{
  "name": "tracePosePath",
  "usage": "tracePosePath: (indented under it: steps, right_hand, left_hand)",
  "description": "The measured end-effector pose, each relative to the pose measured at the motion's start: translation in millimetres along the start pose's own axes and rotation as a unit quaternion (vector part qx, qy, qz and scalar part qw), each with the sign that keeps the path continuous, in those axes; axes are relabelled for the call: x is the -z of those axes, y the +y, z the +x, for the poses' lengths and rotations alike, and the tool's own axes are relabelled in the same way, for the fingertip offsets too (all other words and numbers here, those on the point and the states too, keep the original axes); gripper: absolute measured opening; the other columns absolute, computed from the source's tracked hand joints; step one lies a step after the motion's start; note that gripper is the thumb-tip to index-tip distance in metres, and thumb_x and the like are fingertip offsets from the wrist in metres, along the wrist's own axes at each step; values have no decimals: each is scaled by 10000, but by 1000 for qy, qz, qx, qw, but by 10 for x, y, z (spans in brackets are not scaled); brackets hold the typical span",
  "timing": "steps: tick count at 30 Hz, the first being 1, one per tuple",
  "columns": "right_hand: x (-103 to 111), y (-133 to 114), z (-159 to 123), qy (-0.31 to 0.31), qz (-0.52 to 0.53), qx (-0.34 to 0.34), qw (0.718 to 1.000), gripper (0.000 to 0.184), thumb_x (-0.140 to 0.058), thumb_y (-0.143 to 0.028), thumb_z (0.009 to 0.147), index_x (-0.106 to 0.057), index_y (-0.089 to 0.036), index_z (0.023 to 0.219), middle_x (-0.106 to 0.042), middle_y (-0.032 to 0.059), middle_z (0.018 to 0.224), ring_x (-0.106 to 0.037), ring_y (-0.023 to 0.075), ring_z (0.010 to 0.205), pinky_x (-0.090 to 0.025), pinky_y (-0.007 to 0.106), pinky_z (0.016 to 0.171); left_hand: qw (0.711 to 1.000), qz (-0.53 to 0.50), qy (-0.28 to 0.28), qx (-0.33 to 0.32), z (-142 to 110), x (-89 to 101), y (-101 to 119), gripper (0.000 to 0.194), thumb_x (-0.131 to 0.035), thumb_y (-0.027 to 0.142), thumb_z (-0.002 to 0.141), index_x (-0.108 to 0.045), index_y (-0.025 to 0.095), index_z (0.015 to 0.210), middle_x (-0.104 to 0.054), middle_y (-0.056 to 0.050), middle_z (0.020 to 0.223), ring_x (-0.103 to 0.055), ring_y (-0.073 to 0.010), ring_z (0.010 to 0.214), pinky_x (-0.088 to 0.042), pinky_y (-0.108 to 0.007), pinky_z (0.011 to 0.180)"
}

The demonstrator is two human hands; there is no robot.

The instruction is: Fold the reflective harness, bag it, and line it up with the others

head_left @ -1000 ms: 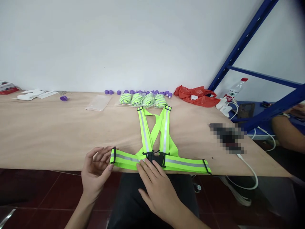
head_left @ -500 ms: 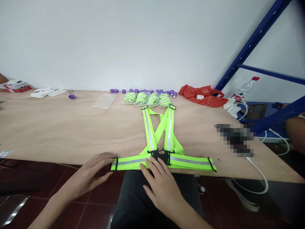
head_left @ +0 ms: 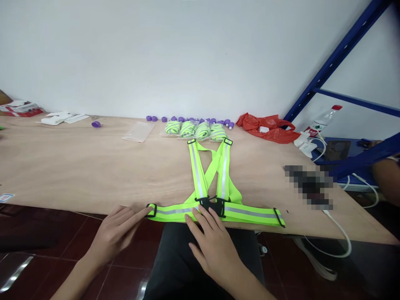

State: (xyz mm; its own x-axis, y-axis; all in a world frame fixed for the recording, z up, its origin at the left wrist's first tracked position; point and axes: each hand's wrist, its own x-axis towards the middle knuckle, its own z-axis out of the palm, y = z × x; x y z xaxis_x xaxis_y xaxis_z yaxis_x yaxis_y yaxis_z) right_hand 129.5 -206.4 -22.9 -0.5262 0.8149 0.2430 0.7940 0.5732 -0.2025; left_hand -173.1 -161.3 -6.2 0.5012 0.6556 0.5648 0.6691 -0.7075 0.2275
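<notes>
Neon-yellow reflective vest (head_left: 215, 183) lies flat on the plywood table (head_left: 78, 166), waist band along the near edge, two shoulder straps crossing and running away from me toward the wall. My left hand (head_left: 117, 235) sits at the band's left end, fingers loosely extended, tips touching the black slider there, gripping nothing. My right hand (head_left: 214, 246) is open, palm down, fingertips resting on the band just left of the black centre buckle (head_left: 211, 203). Band's right end lies well clear of both hands. Four rolled vests in bags (head_left: 195, 129) sit beyond the strap tops
</notes>
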Motion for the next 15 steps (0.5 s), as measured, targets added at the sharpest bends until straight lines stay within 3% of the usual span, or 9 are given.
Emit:
tracePosePath:
  steps: [4,7,10,15]
  right_hand:
    - [12,-13,11,9,3,-5,1000,473,-479,-374,1023,-490,-206,1465,-532,65,1471,-401,267,1415,-333,491,1192]
    - [12,-25,14,15,2,-9,1000,476,-500,-389,1014,-499,-215,1457,-533,57,1474,-416,266,1407,-352,485,1184]
    - [9,-41,11,10,4,-17,1000,474,-492,-373,1018,-493,-213,1464,-521,55,1486,-400,268,1418,-346,495,1188]
    - [17,-49,10,13,9,-14,1000,478,-489,-386,1019,-495,-205,1462,-519,58,1489,-409,267,1414,-356,499,1185]
  left_hand:
    - [980,-89,103,144,-43,-176,263,287,-566,164,949,-669,275,1192,-759,-16,1059,-733,-194,946,-585,-275,846]
    - [948,-149,121,256,-155,-318,491,367,-557,251,974,-554,264,1340,-748,-34,1165,-705,-223,1107,-593,-321,947]
    - [946,-163,97,264,-241,-437,663,521,-578,299,968,-440,282,1470,-674,-52,1317,-615,-249,1250,-576,-368,1004]
    - [966,-100,90,220,-165,-559,730,519,-633,284,935,-515,359,1436,-610,15,1402,-463,-276,1393,-456,-481,1145]
